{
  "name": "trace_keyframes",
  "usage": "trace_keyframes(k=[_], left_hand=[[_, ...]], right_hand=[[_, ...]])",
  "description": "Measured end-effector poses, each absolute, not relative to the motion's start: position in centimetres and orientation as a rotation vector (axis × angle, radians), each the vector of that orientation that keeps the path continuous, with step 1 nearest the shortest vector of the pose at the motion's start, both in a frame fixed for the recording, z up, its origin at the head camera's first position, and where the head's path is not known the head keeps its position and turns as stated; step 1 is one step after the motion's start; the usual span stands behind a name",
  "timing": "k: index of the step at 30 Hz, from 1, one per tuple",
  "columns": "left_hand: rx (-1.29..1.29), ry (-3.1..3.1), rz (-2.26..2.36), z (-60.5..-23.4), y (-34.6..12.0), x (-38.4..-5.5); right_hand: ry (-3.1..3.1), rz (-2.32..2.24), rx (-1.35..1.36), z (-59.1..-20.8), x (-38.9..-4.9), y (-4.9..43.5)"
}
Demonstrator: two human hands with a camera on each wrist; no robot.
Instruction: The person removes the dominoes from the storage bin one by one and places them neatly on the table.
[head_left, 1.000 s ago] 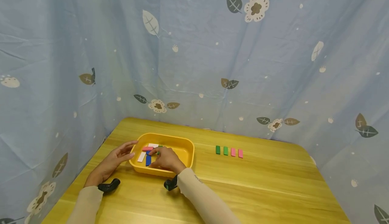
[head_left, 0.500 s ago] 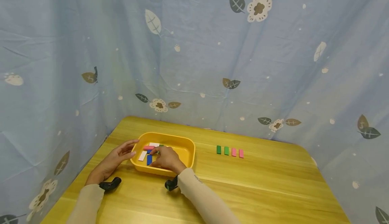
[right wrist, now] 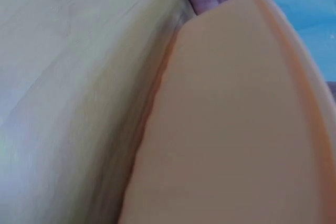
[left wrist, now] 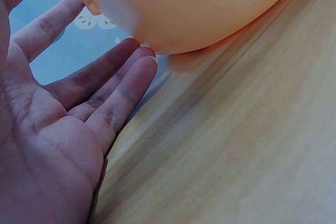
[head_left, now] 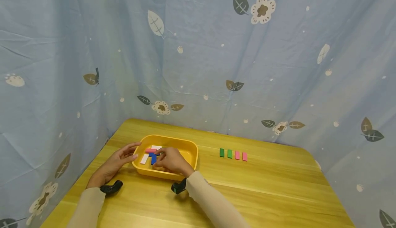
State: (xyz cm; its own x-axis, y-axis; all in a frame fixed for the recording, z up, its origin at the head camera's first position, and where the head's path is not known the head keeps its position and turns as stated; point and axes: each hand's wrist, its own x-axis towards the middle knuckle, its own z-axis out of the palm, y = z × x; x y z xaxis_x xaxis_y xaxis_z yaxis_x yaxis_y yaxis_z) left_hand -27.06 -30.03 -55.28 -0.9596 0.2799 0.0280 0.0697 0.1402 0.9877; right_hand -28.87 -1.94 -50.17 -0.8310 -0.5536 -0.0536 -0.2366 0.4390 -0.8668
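Note:
In the head view a yellow plastic bin (head_left: 188, 149) stands on the table with small flat blocks inside. My right hand (head_left: 174, 160) reaches into it, thumb and index finger pinching a blue block (head_left: 153, 159) at its ends. Beside that block lie a white block (head_left: 144, 159), a pink block (head_left: 151, 150) and another white block (head_left: 156, 147); more blue shows partly covered beneath. At the bin's left end rests my left hand (head_left: 119, 159), fingers extended. The left wrist view has these fingertips (left wrist: 142, 74) right at the bin's outer wall (left wrist: 199, 9). The bin wall (right wrist: 231, 108) hides my right hand in its wrist view.
Right of the bin, a spaced row of blocks stands on the table (head_left: 278, 180): a dark green block (head_left: 221, 152), a lighter green block (head_left: 230, 153), and two pink blocks (head_left: 237, 155). A patterned blue curtain (head_left: 198, 66) encloses the table's back and sides.
My right hand has shifted slightly up and right, and the blue block has moved with it, away from the white block. The left hand keeps its place at the bin.

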Motion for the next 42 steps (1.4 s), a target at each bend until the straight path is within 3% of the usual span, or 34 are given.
trace_keyframes(k=[15, 42], left_hand=[[0.370, 2.255, 1.899, -55.0, -30.1, -27.0], [0.374, 2.259, 1.913, -55.3, -29.9, -27.1]], right_hand=[[2.400, -1.392, -0.769, -48.1, -29.5, 3.8], [2.390, -1.542, -0.665, -47.6, -29.0, 13.9]])
